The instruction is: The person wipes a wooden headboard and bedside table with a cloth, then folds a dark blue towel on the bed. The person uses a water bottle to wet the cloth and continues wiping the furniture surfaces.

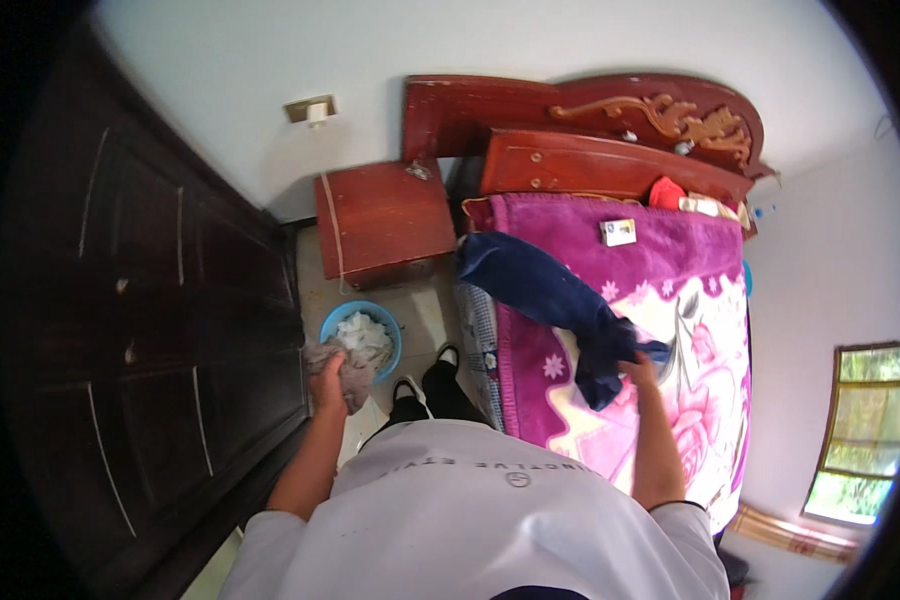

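Note:
My left hand (330, 386) grips a bunched grey-brown cloth (354, 381) in front of a blue plastic basin (398, 330), overlapping its near edge. Crumpled whitish fabric (362, 337) lies inside the basin, on the floor. On the other side, my right hand (640, 369) holds one end of a dark blue garment (540, 289) over the bed. The garment stretches from that hand towards the bed's left edge near the headboard. Beneath it is a purple and cream floral blanket (547, 247). The fingertips of my right hand are partly hidden by the fabric.
A reddish wooden nightstand (386, 217) stands between the basin and the wall, beside the carved wooden headboard (480, 112). A small white box (618, 232) and a red item (666, 193) lie near the head of the bed. Dark panelled doors (150, 322) rise at the left.

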The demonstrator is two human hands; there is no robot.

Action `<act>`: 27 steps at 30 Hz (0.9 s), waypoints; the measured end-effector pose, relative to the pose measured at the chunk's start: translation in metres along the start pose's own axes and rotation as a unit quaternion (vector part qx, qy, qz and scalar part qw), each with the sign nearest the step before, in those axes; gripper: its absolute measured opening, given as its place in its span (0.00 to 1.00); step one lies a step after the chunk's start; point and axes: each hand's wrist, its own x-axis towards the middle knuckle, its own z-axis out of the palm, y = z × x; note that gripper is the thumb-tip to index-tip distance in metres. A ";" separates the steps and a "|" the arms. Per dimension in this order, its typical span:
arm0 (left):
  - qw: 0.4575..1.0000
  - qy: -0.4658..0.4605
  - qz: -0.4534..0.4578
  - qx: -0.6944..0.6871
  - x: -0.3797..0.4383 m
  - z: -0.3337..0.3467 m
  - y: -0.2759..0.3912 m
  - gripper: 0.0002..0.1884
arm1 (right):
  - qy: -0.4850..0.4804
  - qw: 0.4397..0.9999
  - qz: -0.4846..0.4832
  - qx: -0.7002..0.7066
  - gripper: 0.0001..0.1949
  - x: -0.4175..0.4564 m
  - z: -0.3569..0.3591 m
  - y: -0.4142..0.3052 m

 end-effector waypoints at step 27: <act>0.980 0.071 0.063 0.172 0.017 0.084 -0.029 0.24 | 0.196 0.975 0.017 -0.100 0.15 0.080 0.079 -0.089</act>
